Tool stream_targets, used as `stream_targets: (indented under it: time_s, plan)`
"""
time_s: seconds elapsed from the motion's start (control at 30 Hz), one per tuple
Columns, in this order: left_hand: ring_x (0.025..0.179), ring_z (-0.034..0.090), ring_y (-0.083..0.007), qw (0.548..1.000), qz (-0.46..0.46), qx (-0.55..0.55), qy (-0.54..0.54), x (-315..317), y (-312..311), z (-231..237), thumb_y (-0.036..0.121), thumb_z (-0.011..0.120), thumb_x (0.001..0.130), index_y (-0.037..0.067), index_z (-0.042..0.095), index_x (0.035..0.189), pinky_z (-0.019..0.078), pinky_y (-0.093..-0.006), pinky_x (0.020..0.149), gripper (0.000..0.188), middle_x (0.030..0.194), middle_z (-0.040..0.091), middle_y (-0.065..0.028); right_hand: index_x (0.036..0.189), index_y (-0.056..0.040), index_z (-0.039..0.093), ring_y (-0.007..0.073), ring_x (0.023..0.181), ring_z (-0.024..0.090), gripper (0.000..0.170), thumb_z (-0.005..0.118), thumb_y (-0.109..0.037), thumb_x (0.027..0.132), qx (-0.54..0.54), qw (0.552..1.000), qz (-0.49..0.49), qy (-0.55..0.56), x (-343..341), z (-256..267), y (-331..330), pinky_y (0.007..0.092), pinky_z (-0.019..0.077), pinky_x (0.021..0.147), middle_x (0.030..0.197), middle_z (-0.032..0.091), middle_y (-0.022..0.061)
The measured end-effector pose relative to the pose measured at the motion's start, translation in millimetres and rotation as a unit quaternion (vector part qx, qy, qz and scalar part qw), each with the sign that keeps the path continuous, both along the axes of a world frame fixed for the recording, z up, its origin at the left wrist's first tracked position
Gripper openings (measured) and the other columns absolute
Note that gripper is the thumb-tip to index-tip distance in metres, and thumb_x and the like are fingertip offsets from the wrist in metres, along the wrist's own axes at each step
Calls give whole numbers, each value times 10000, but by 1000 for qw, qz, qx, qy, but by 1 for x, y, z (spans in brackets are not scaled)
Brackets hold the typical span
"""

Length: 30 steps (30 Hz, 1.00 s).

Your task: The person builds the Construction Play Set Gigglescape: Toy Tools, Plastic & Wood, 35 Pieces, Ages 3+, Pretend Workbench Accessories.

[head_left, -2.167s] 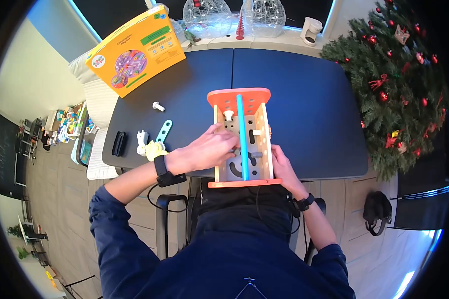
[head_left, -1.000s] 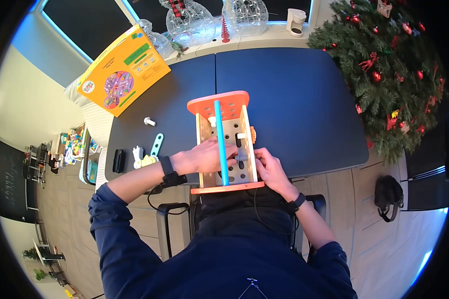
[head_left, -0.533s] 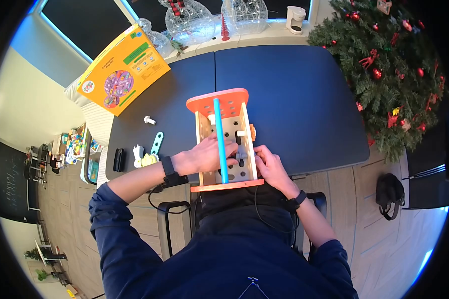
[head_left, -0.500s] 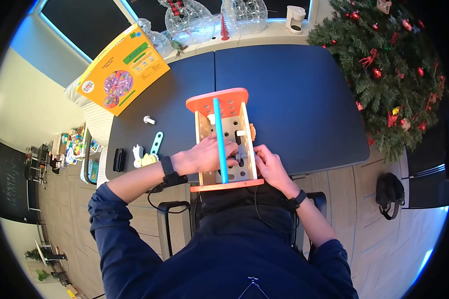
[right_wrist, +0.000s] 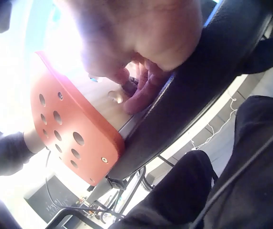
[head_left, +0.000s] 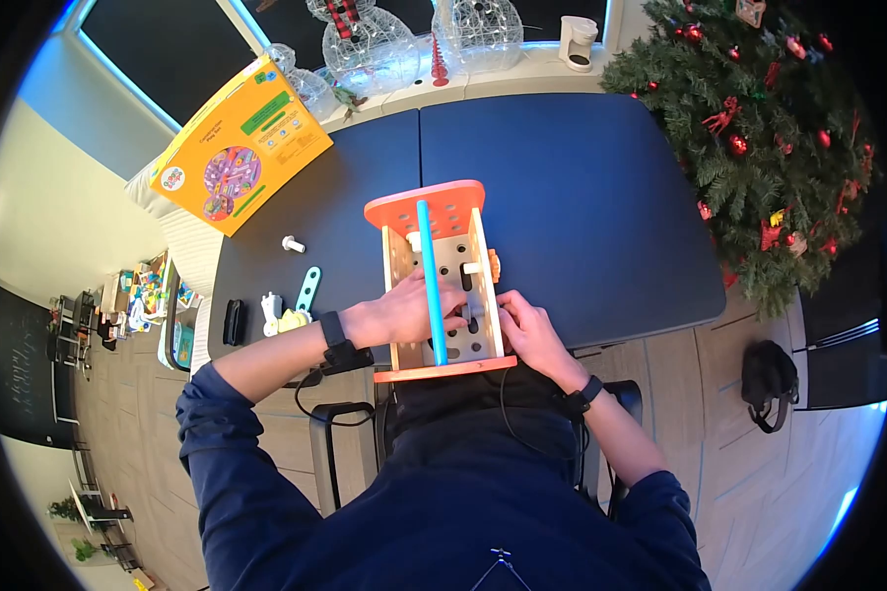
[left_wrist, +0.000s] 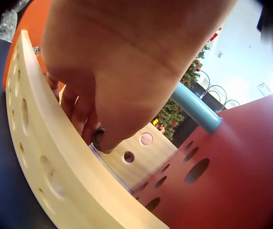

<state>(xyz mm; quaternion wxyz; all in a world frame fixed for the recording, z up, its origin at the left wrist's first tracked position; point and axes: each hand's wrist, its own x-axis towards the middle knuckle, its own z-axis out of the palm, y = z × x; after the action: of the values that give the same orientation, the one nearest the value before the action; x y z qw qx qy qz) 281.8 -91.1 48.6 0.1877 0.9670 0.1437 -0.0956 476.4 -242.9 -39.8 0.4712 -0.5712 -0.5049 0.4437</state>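
An open wooden toy toolbox [head_left: 475,286] with orange ends and a blue bar handle [head_left: 431,295] stands at the table's near edge. My left hand [head_left: 411,307] reaches inside it, under the bar. Thumb and fingers pinch a dark grey ring-like nut [left_wrist: 98,137] close to the holed right wall. Outside that wall, my right hand [head_left: 530,333] pinches the dark end of a grey bolt [right_wrist: 131,86] next to a hole; the fingers partly hide it. A white bolt [head_left: 471,268] with an orange piece [head_left: 494,267] outside sits through the same wall farther back.
Left of the toolbox lie a white bolt [head_left: 293,243], a green holed strip [head_left: 308,288], yellow and white toy pieces [head_left: 288,321] and a black case [head_left: 234,322]. A yellow box [head_left: 241,148] stands at the back left. A decorated tree [head_left: 759,148] is at the right.
The head view has shifted, so the toolbox appears farther left than at first. My left hand has reached deeper toward the right wall; over the last half second both hands stay nearly in place.
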Motion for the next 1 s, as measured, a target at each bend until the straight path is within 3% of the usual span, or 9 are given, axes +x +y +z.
stream_targets:
  time_s: [0.03, 0.13, 0.43, 0.53, 0.73, 1.0]
  plan:
    - [997, 703, -313, 1000, 1, 1, -15, 1, -2, 4, 363, 703, 1002, 48, 695, 983, 507, -496, 1008, 316, 944, 729, -133, 1172, 18, 586, 158, 646, 688, 213, 532, -183, 1128, -1, 1000, -3, -3, 0, 1, 0, 337, 568, 583, 804, 722, 100]
    - [1081, 679, -311, 996, 32, -28, 77, 8, -5, 18, 366, 675, 1039, 49, 689, 1090, 506, -495, 1027, 322, 1025, 722, -101, 1128, 12, 605, 178, 624, 694, 239, 527, -214, 1133, -14, 1000, -2, -16, 1, 3, 0, 344, 568, 574, 774, 719, 101]
    - [1153, 661, -314, 989, 69, -55, 118, 11, -2, 19, 368, 656, 1045, 50, 674, 1184, 511, -481, 1047, 348, 1078, 735, -112, 1083, 2, 622, 208, 592, 693, 269, 522, -242, 1137, -21, 1000, -6, -20, -1, 4, 1, 358, 562, 557, 730, 702, 107]
    - [1154, 661, -324, 993, 43, -39, 106, 11, -2, 18, 366, 649, 1046, 45, 689, 1220, 517, -482, 1043, 367, 1099, 740, -119, 1080, 0, 621, 211, 586, 690, 267, 521, -241, 1137, -23, 1000, -5, -18, -1, 5, 1, 360, 558, 552, 725, 698, 107]
    - [1143, 664, -336, 983, 48, -61, 164, 18, -3, 32, 357, 630, 1051, 40, 712, 1211, 519, -489, 1041, 364, 1111, 738, -134, 1089, -5, 620, 212, 583, 690, 262, 517, -241, 1138, -23, 999, 0, -30, 0, 2, 1, 363, 553, 551, 730, 699, 105]
    - [1143, 643, -341, 984, 76, -98, 131, 12, -2, 25, 328, 581, 1067, 32, 649, 1168, 502, -487, 1032, 320, 1124, 690, -159, 1093, -9, 617, 210, 586, 693, 260, 514, -243, 1141, -18, 999, -1, -32, -1, 4, 0, 361, 553, 558, 735, 702, 107]
